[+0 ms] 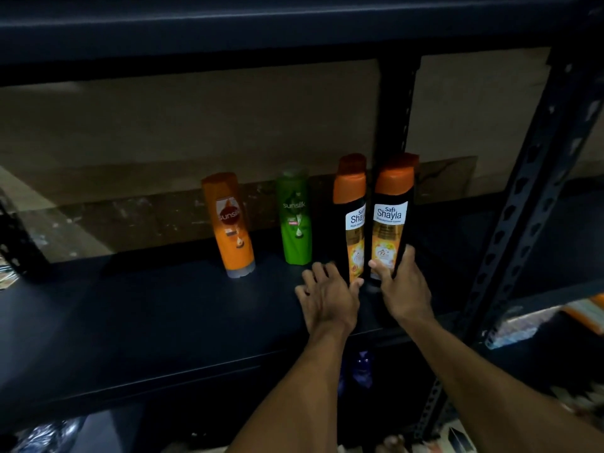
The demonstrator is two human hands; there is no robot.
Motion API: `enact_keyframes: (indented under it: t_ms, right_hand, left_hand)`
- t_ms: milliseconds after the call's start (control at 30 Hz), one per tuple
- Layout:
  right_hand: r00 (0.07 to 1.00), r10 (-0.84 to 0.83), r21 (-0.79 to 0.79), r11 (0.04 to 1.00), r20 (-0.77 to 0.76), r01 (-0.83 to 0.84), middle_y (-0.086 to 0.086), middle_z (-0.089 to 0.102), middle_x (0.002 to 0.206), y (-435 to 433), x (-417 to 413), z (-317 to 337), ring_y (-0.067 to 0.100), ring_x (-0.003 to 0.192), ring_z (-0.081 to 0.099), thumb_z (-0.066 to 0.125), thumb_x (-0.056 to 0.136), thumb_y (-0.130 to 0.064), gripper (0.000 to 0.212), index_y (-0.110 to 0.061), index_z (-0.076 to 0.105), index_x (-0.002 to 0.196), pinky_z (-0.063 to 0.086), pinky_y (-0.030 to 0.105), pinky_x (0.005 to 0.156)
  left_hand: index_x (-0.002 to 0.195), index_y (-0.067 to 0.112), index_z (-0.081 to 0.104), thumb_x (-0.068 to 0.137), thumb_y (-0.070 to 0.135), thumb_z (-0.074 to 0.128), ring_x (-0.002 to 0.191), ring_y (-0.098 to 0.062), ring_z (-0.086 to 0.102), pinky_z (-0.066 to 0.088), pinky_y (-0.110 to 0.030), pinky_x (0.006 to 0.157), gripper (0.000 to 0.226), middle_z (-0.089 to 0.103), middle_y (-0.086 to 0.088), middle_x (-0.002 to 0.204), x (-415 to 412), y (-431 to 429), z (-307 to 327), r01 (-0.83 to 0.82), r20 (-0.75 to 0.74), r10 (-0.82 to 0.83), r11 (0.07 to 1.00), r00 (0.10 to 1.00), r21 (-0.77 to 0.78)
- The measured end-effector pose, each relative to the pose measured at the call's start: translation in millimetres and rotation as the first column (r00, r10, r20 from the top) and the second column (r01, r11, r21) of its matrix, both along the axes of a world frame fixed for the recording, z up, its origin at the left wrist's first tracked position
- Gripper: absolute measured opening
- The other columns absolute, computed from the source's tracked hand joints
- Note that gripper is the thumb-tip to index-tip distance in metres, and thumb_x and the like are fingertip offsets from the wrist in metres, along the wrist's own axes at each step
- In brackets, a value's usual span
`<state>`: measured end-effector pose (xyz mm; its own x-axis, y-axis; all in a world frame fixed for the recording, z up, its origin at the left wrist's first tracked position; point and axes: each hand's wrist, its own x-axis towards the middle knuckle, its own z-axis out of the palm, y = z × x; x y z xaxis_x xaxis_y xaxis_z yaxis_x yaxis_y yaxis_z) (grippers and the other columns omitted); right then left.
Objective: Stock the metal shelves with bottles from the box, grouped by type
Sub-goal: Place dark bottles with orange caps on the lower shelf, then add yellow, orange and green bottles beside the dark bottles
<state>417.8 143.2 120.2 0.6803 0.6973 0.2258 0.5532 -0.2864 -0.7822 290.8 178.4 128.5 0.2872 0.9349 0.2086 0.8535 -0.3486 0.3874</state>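
Black bottles w/ orange caps sit at the shelf's [147, 305] right end. Your right hand [403, 289] grips the right bottle [390, 220] low; left hand [327, 295] is open, fingers touching the left bottle's [351, 220] base. Push both back, labels fwd, apart from the green bottle [294, 217].

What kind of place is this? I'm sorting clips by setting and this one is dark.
Probably a shop stockroom or storage area. Shampoo-type bottles, such as an orange Sunsilk bottle and a green Sunsilk bottle, stand on a dark metal shelf with a slotted upright, in front of a bare wall.
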Motion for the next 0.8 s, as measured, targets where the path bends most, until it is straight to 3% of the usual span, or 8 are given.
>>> enact_keyframes:
  t_ms: [233, 567, 667, 800]
  right_hand:
    - [0.995, -0.081, -0.01, 0.997, 0.063, 0.082, 0.013, 0.064, 0.119, 1.2, -10.7, 4.0, 0.034, 0.106, 0.063, 0.055, 0.097, -0.051, 0.048, -0.014, 0.04, 0.123, 0.047, 0.042, 0.083]
    - [0.988, -0.116, 0.007, 0.993, 0.105, 0.116, 0.014, 0.059, 0.122, -2.3, -17.8, 9.1, 0.035, 0.113, 0.058, 0.056, 0.095, -0.051, 0.055, -0.01, 0.041, 0.128, 0.048, 0.047, 0.091]
    - [0.99, -0.114, 0.025, 0.993, 0.08, 0.112, 0.016, 0.054, 0.135, -3.0, -19.0, 9.0, 0.036, 0.124, 0.054, 0.057, 0.094, -0.052, 0.067, -0.009, 0.035, 0.14, 0.047, 0.049, 0.099]
    - [0.995, -0.101, 0.084, 0.992, 0.026, 0.098, 0.016, 0.038, 0.153, -13.4, -20.0, 8.3, 0.032, 0.141, 0.038, 0.071, 0.09, -0.042, 0.097, -0.01, 0.01, 0.157, 0.04, 0.046, 0.111]
  left_hand:
    - [0.134, 0.015, 0.046, 0.1, 0.06, 0.043, 0.128, -0.029, 0.036, 0.033, -0.047, 0.103, 0.057, 0.042, -0.006, 0.137, 1.9, 2.5, -4.8, -0.005, 0.0, 0.005, 1.0, 1.0, 0.013]
    - [0.135, 0.014, 0.046, 0.099, 0.062, 0.043, 0.126, -0.028, 0.036, 0.033, -0.046, 0.105, 0.06, 0.042, -0.005, 0.134, 1.7, 3.7, -5.6, -0.008, -0.01, 0.008, 1.0, 1.0, 0.021]
    - [0.135, 0.014, 0.046, 0.099, 0.063, 0.043, 0.126, -0.028, 0.036, 0.033, -0.045, 0.105, 0.061, 0.042, -0.006, 0.135, 1.8, 3.5, -5.6, -0.006, -0.014, 0.006, 1.0, 1.0, 0.017]
    - [0.14, 0.012, 0.041, 0.097, 0.062, 0.048, 0.13, -0.028, 0.035, 0.031, -0.044, 0.109, 0.066, 0.042, -0.007, 0.139, -3.0, 0.2, -5.6, 0.005, 0.011, -0.005, 1.0, 1.0, -0.003]
